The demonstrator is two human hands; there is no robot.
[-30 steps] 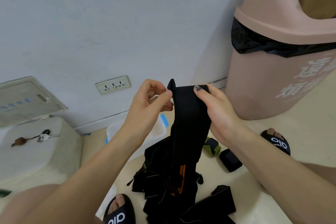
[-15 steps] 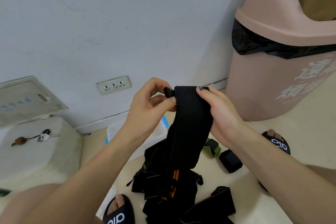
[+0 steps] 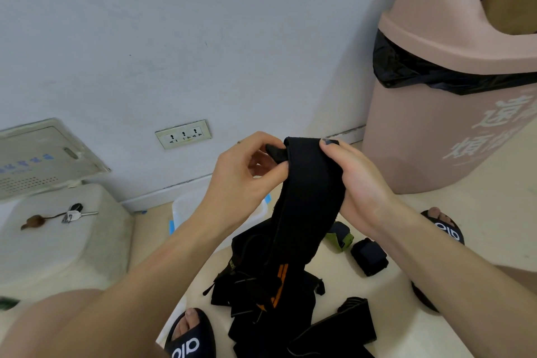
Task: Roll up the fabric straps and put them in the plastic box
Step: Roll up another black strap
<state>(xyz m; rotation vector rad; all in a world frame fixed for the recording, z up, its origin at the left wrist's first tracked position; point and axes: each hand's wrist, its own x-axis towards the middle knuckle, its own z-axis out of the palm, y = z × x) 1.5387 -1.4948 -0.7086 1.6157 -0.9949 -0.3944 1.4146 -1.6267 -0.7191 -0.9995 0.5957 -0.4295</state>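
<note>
A long black fabric strap (image 3: pixel 308 206) with orange marks low down hangs from both hands above the floor. My left hand (image 3: pixel 244 180) pinches the strap's folded top end between thumb and fingers. My right hand (image 3: pixel 357 183) grips the strap's right edge, its fingers curled over the top. The strap's lower part trails into a heap of black straps (image 3: pixel 261 293) on the floor. A clear plastic box (image 3: pixel 186 206) with blue clips sits on the floor behind my left forearm, mostly hidden. A rolled black strap (image 3: pixel 369 256) and a rolled green-and-black one (image 3: pixel 340 235) lie on the floor to the right.
A pink swing-lid bin (image 3: pixel 436 125) with a black liner stands at the right against the wall. A white rounded block (image 3: pixel 55 238) at the left carries keys (image 3: pixel 72 213). My feet in black slides (image 3: pixel 189 337) (image 3: pixel 444 227) flank the heap. A wall socket (image 3: pixel 183 134) is behind.
The strap's top end has been folded over further and sits lower, and more of the strap has been drawn up. Both hands stay at the top.
</note>
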